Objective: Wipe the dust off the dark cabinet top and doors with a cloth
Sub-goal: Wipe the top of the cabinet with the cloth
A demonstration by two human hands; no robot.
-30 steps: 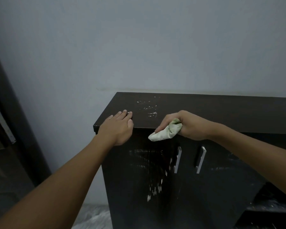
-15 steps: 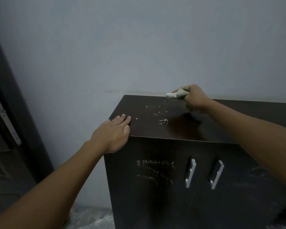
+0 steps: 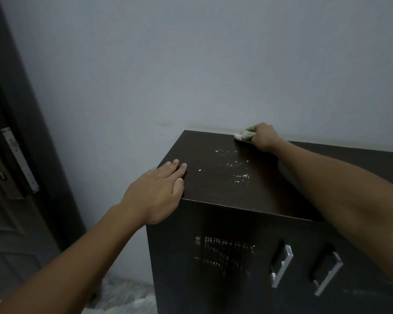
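Note:
The dark cabinet top (image 3: 216, 184) shows white dust flecks (image 3: 241, 176) near its middle. My right hand (image 3: 264, 137) is closed around a bunched pale green cloth (image 3: 244, 135) and presses it on the top's back edge, against the wall. My left hand (image 3: 159, 191) lies flat with fingers together on the front left corner of the top, holding nothing. The left cabinet door (image 3: 202, 264) carries pale streaky dust marks (image 3: 222, 251). Two metal handles (image 3: 281, 265) sit where the doors meet.
A grey wall (image 3: 191, 75) stands right behind the cabinet. A dark door with a metal lock plate (image 3: 18, 159) is at the left. Pale patterned floor (image 3: 123, 295) shows below the cabinet's left side.
My right hand carried the cloth from the cabinet's front edge up across the top to the back edge by the wall. The left hand stayed on the corner. The view tilted downward.

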